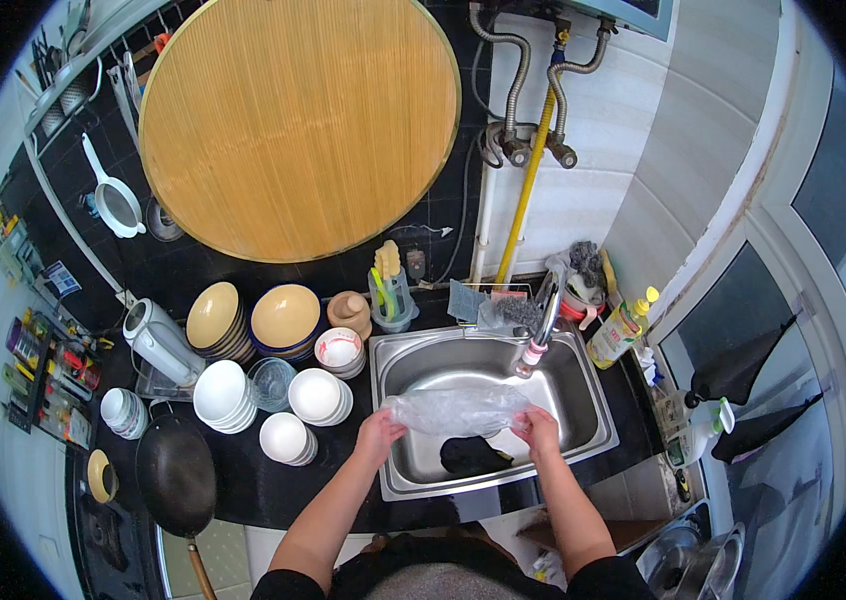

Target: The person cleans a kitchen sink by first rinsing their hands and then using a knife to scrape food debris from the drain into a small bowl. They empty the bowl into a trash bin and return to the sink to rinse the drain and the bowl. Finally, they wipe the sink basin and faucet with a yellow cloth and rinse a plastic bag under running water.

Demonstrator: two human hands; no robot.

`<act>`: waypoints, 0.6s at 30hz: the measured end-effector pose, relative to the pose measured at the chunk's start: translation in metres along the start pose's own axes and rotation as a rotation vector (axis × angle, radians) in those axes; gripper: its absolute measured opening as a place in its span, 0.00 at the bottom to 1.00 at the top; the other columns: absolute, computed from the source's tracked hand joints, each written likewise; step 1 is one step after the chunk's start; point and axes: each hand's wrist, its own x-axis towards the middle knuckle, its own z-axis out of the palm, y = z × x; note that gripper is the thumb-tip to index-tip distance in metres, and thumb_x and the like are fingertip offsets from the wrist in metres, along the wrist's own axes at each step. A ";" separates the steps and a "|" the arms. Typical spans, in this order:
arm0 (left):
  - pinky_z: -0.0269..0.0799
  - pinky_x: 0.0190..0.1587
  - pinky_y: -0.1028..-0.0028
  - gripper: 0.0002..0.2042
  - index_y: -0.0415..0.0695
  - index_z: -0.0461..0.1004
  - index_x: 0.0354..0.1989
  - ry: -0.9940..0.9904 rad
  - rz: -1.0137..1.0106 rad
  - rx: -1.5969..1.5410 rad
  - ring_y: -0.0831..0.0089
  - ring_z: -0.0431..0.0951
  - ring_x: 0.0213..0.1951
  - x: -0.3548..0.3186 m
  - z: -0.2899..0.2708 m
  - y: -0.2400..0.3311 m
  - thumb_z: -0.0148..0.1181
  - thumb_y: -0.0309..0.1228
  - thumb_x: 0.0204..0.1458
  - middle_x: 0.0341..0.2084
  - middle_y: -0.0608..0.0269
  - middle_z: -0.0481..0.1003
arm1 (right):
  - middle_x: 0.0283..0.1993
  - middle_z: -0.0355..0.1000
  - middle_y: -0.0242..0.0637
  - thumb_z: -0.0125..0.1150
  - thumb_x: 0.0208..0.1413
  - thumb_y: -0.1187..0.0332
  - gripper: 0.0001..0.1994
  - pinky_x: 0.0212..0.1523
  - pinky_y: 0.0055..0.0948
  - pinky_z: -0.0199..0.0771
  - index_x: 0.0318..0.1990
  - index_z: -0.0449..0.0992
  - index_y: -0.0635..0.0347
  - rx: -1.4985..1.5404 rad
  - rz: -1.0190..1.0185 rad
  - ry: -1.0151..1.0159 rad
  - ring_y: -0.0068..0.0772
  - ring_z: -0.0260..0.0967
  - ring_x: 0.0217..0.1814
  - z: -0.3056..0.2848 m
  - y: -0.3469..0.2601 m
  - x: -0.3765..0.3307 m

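A crumpled clear plastic bag [458,411] is stretched sideways over the steel sink [405,486]. My left hand [380,436] grips its left end, fingers closed, near the sink's left rim. At the other end, my right hand [540,432] pinches the bag above the basin's right side. Beneath the bag, a black cloth-like item [473,456] lies on the sink bottom, partly covered from view. The faucet [541,330] rises behind the bag at the right, with a pink-and-white nozzle.
Stacks of white bowls [223,392] and yellow bowls [286,315] stand left of the sink. A black frying pan [176,475] lies farther left. A yellow detergent bottle [619,332] is beyond the sink's right edge. A large round wooden board [301,130] leans on the back wall.
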 end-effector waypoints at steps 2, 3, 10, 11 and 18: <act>0.65 0.48 0.65 0.17 0.36 0.67 0.45 0.028 0.025 -0.040 0.63 0.72 0.42 0.004 -0.003 0.002 0.41 0.35 0.51 0.40 0.53 0.72 | 0.34 0.71 0.37 0.44 0.53 0.73 0.11 0.34 0.35 0.76 0.43 0.69 0.61 0.025 0.000 0.004 0.30 0.70 0.33 -0.022 -0.007 0.013; 0.65 0.48 0.65 0.17 0.36 0.67 0.44 0.051 0.036 -0.066 0.62 0.73 0.42 0.005 -0.006 0.005 0.41 0.34 0.51 0.40 0.53 0.72 | 0.34 0.71 0.37 0.44 0.53 0.73 0.11 0.35 0.36 0.76 0.43 0.69 0.61 0.046 -0.001 0.011 0.31 0.71 0.33 -0.029 -0.012 0.015; 0.69 0.42 0.67 0.13 0.38 0.67 0.41 0.055 0.141 0.017 0.64 0.73 0.38 0.011 0.016 0.015 0.39 0.30 0.51 0.33 0.56 0.72 | 0.23 0.67 0.27 0.50 0.52 0.70 0.13 0.29 0.27 0.72 0.46 0.69 0.57 0.394 0.110 -0.001 0.23 0.65 0.24 -0.120 -0.029 0.064; 0.69 0.42 0.67 0.13 0.38 0.67 0.39 0.068 0.176 0.059 0.64 0.73 0.37 0.020 0.009 0.011 0.39 0.30 0.51 0.33 0.56 0.72 | 0.22 0.67 0.26 0.51 0.52 0.70 0.13 0.28 0.26 0.71 0.46 0.69 0.56 0.461 0.130 -0.030 0.21 0.65 0.22 -0.115 -0.036 0.058; 0.68 0.39 0.69 0.10 0.38 0.68 0.33 0.061 0.004 0.040 0.67 0.71 0.34 0.027 0.037 0.016 0.51 0.33 0.48 0.30 0.59 0.70 | 0.39 0.73 0.34 0.44 0.55 0.69 0.19 0.16 0.15 0.55 0.56 0.59 0.53 0.316 0.010 -0.124 0.12 0.51 0.15 -0.111 -0.081 0.034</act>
